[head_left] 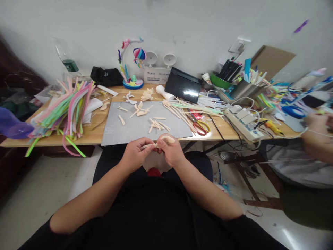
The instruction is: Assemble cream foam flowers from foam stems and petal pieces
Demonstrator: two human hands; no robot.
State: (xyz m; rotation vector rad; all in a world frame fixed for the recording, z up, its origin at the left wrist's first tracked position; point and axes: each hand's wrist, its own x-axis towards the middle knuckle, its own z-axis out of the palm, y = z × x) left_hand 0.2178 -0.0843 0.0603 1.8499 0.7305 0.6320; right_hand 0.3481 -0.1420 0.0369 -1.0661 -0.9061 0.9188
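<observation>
My left hand (137,152) and my right hand (171,151) meet in front of the table's near edge. Both pinch a small cream-coloured fuzzy piece (168,139); its looped end shows above my right fingers, and a thin end runs into my left fingers. Beyond them lies a grey cutting mat (117,121). Short cream strips (157,125) are piled on the mat, with curled, petal-like cream pieces (140,110) farther back.
Colourful fuzzy sticks (70,107) heap at the left. Scissors (201,127), a power strip (243,125) and a black tablet-like object (182,85) lie toward the right. Another person's hand (318,121) is at the far right.
</observation>
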